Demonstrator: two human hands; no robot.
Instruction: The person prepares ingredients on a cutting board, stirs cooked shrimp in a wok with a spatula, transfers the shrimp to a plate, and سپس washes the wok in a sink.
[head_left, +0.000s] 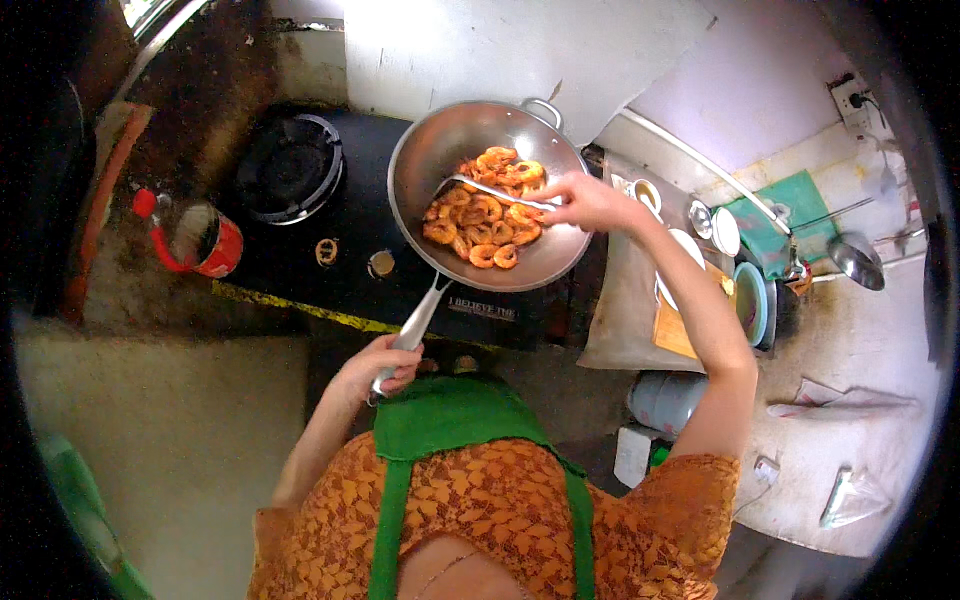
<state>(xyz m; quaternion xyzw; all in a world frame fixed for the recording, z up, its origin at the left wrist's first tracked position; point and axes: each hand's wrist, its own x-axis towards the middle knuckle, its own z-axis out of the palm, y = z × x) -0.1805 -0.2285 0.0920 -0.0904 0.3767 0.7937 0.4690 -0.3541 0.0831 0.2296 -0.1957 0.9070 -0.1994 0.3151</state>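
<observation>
A large metal wok (425, 140) sits on the black stove, with a pile of orange-red cooked shrimp (480, 215) inside. My left hand (380, 366) is wrapped round the wok's long silver handle (424, 315), close to its end. Over the right side of the wok, my right hand (588, 202) grips a slim silvery utensil (490, 189). That utensil reaches left across the shrimp, and its curved far end lies among them. Its exact kind cannot be made out.
A second burner (290, 168) lies left on the black stovetop (370, 210). Beside it stands a red can (222, 248). To the right, a counter holds a wooden board (676, 332), a light-blue basin (750, 305) and white dishes. A metal ladle (856, 262) hangs there. Below is a grey gas cylinder (664, 400).
</observation>
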